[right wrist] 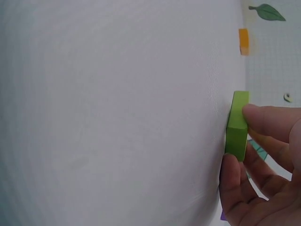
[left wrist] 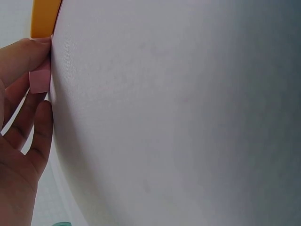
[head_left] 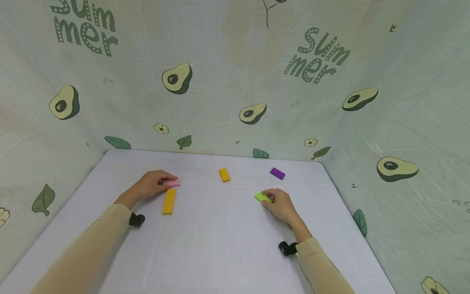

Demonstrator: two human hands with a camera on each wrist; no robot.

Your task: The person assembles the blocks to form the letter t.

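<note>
My left hand pinches a pink block between thumb and fingers on the left of the table. Just at the near side of it lies a longer yellow-orange block; in the left wrist view the pink block appears close against its end, partly covered by the thumb. Over on the right, my right hand grips a lime-green block at the table surface. The right wrist view shows the thumb on one side of the green block and fingertips at its lower end.
A short yellow-orange block lies at the back middle of the white table. Farther right is a purple block. A patterned cloth with avocados and leaves rises behind the table and along both sides.
</note>
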